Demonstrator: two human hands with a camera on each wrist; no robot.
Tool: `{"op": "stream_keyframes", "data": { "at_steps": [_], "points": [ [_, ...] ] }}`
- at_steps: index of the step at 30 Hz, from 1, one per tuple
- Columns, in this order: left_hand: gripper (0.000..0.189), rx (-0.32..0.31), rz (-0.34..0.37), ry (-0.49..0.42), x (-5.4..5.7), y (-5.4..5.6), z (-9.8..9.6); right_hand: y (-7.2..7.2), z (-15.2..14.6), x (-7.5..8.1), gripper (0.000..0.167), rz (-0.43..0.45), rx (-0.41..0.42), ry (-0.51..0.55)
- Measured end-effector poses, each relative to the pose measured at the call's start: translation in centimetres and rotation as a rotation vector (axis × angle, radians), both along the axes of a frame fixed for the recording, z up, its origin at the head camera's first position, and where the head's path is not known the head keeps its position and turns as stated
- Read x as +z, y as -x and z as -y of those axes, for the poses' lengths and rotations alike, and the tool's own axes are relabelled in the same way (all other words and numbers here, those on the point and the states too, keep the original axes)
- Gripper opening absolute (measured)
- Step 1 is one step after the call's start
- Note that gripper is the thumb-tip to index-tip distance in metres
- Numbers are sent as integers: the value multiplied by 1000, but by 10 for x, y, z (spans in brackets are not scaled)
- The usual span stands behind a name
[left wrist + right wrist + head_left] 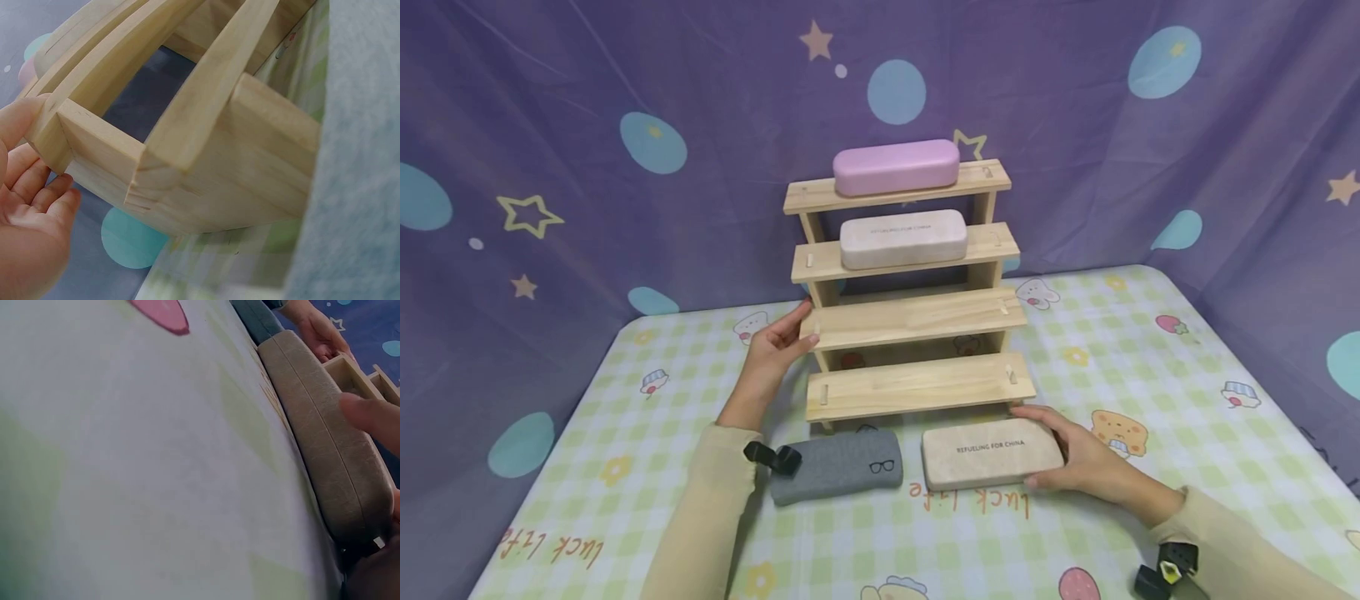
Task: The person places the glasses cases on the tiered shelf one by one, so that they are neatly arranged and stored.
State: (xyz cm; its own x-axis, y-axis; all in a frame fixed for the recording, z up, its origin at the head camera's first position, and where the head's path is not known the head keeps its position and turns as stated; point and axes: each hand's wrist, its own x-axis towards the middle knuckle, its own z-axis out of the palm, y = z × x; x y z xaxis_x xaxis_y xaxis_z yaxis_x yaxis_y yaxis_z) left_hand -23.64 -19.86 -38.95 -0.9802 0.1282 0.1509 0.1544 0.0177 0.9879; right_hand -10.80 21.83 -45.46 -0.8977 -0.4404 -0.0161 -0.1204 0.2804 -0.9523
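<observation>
My left hand (772, 354) grips the left end of a shelf board on a wooden stepped rack (917, 387), thumb on top and fingers underneath. In the left wrist view, the thumb and fingers lie around the board's end. At the rack's front right, my right hand (1086, 457) holds the right end of a beige glasses case (981, 467) lettered "REFUELING FOR CHINA", which lies on the table. A grey-blue glasses case (842, 475) with a glasses print lies by my left wrist, also on the table.
A pink glasses case (897, 168) sits on the rack's top board. On the board below is a whitish lettered case (904, 242). A green-checked cloth (685, 467) covers the table, and a purple patterned curtain (737, 108) hangs behind.
</observation>
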Motion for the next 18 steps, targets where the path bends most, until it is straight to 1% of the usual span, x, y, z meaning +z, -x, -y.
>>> {"op": "stream_keyframes", "data": {
  "at_steps": [2, 5, 10, 13, 18],
  "points": [
    [56, -3, 0, -2, 1, 0, 0, 0, 0, 1, 86, -12, -12, -45],
    [56, -5, -1, -2, 1, 0, 0, 1, 0, 0, 88, -33, -17, -81],
    [56, 4, 3, -4, 2, 0, 0, 3, 0, -1, 89, -46, -1, -68],
    [56, 5, 8, -6, 1, -1, 1, 3, 0, -1, 86, -15, -2, -57],
    [55, 0, 10, -12, 0, 0, 0, 3, -1, -2, 84, -11, 7, -69]
  ]
}}
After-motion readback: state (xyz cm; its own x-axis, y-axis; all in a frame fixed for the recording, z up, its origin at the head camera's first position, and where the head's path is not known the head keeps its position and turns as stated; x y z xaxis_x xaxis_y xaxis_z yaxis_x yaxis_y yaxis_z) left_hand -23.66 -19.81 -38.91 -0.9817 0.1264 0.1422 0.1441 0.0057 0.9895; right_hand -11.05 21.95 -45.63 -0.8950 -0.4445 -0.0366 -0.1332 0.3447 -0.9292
